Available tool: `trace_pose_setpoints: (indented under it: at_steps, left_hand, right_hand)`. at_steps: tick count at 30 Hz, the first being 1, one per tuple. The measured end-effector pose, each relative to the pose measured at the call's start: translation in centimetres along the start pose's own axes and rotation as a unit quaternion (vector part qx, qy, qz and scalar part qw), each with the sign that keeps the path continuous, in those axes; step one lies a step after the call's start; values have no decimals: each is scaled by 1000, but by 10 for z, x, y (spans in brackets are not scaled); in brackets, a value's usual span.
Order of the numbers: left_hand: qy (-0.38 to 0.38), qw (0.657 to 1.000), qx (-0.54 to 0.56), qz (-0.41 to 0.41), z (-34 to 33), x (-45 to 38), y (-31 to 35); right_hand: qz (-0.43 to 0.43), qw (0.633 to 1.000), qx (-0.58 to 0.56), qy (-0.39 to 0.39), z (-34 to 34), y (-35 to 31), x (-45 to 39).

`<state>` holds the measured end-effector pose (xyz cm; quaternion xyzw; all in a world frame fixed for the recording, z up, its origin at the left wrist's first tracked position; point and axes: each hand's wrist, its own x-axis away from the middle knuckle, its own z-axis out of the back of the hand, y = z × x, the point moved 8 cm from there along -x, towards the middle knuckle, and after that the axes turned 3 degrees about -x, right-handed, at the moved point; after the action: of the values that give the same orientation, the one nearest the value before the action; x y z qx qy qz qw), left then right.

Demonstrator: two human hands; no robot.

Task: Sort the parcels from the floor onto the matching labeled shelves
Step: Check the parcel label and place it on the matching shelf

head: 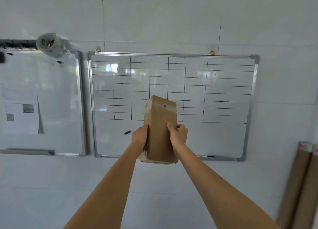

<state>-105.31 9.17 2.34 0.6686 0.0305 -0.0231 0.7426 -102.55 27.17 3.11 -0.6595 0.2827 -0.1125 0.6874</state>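
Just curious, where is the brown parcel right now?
The parcel is mid-frame, held up between the left hand and right hand, in front of the gridded whiteboard.

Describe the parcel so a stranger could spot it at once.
Find the gridded whiteboard on the white wall. In front of its lower middle, the left hand and right hand grip a tall brown parcel. It is the only box; the cardboard tubes are far right.

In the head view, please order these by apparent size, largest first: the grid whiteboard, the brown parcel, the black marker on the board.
1. Grid whiteboard
2. Brown parcel, held nearer the camera, so it looks enlarged
3. Black marker
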Motion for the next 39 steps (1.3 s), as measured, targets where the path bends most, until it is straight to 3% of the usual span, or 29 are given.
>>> trace_pose_setpoints:
  at_steps: [5,7,13,16,20,36,39]
  left_hand:
    - [-20,998,67,5,-8,12,0]
    - [17,995,94,-14,-4,19,4]
    - [16,990,140,-22,0,11,9]
    - [35,990,119,-60,2,10,19]
    - [79,988,93,-92,5,15,20]
    - [77,989,85,-92,-4,7,16]
    - [86,989,83,-81,-3,9,18]
  right_hand:
    - [81,996,27,11,-7,-24,4]
    - [91,996,10,-1,-8,-29,4]
    - [-58,990,-73,-107,-11,-10,-1]
    - [-70,975,-146,-150,-15,-8,3]
    - [-69,975,-160,-138,-15,-3,4]
    - [-71,982,-141,-101,-7,0,-2]
    - [-103,979,-144,-97,-15,4,2]
